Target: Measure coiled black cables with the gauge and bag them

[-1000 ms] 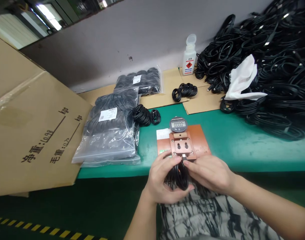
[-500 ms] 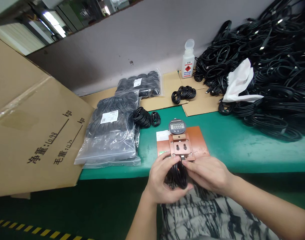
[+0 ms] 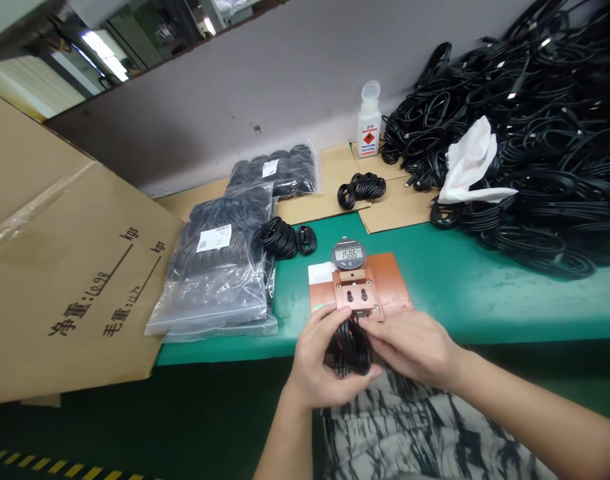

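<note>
Coiled black cable, right there in the middle of the action! Its loops were bunched tight into a thick, rounded bundle, dark all over, smooth, with pale glints running along the curves. It sat at the near edge of the green work surface, just in front of the copper-coloured fixture, partly covered by fingers.

And what a wrap from the left hand: curled around the bundle, thumb on the near side, fingers on the far side, grasping it from the left. Over came the right hand, fingertips closed in on the plug, a small dark block at the head of the cable. That plug pointed away from the body and met the front edge of the fixture; its metal tip was out of sight.

Up top, the round digital gauge showed the digits 1586, the decimal point too small to make out. Beneath it all lay the orange-brown board. Left of the gauge, one matching coil lay beside a row of coils, every one of them black, looped and neatly rounded.
</note>
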### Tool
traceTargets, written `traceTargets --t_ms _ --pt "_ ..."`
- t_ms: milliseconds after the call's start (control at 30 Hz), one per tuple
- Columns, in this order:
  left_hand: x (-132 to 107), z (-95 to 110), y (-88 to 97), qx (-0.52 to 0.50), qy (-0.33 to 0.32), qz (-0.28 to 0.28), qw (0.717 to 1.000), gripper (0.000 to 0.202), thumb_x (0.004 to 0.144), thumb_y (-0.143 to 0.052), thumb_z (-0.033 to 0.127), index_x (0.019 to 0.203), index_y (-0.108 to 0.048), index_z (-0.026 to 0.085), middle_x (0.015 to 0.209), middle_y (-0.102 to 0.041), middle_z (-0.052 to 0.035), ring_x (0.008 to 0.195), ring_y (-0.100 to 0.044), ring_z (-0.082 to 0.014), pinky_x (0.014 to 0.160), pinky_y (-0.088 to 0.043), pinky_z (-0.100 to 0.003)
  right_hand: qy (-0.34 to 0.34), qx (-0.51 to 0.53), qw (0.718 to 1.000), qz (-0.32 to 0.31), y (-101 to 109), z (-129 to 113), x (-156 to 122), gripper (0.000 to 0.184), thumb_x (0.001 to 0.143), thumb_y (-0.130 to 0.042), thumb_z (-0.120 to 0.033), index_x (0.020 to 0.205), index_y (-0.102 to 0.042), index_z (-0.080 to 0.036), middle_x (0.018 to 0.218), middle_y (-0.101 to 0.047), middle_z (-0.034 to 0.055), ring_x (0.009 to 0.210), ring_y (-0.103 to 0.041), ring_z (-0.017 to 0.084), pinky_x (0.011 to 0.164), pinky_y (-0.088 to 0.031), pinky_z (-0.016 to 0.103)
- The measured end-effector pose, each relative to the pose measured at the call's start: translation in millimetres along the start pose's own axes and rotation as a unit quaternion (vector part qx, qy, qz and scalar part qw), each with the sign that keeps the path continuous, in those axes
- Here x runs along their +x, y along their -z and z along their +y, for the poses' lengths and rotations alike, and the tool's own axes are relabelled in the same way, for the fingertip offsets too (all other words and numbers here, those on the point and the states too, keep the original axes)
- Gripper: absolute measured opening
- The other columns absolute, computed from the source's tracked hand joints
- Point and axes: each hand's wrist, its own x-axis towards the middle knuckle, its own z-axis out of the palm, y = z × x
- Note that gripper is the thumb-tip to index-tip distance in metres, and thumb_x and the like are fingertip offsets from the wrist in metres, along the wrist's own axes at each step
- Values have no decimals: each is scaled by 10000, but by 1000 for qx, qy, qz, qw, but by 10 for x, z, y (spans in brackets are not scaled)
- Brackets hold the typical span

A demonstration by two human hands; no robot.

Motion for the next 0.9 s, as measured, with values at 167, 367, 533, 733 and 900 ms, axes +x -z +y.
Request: traceTargets --t_ms 167,367,533,733,900 --pt "5 -6 -2 -21 19 -7 1000 867 648 -832 373 1400 -437 198 1202 -647 -133 1087 -629 -306 964 -521 -477 -16 4 1000 13 -10 -6 12 271 935 -543 -73 1201 -591 -83 862 -759 93 732 -737 194 656 -620 308" --pt "2 -9 -6 -26 39 -6 999 886 647 -832 431 1405 -435 201 1194 -642 -141 1034 -658 -306 957 -527 -496 -12 6 1000 14 8 -17 68 281 941 -516 -72 1215 -576 -74 819 -747 85 696 -730 190 622 -611 311" --pt "15 6 6 -33 48 -9 998 887 660 -823 456 1413 -429 203 1220 -628 -148 1031 -662 -300 921 -553 -459 -12 4 1000 19 14 -14 66 283 941 -518 -73 1218 -577 -89 819 -748 81 699 -728 182 624 -609 299" --pt "7 13 22 -38 76 -20 996 927 665 -818 464 1444 -397 190 1216 -635 -152 1019 -670 -299 901 -564 -438 -14 7 1000 25 11 -17 79 270 949 -513 -77 1209 -582 -101 809 -749 74 679 -723 175 613 -606 287" --pt "13 26 23 -43 84 -26 995 936 664 -821 459 1452 -387 198 1206 -639 -150 1014 -670 -299 912 -558 -451 -10 7 1000 27 16 -25 98 275 942 -523 -73 1210 -583 -83 783 -746 74 668 -724 177 606 -610 293"
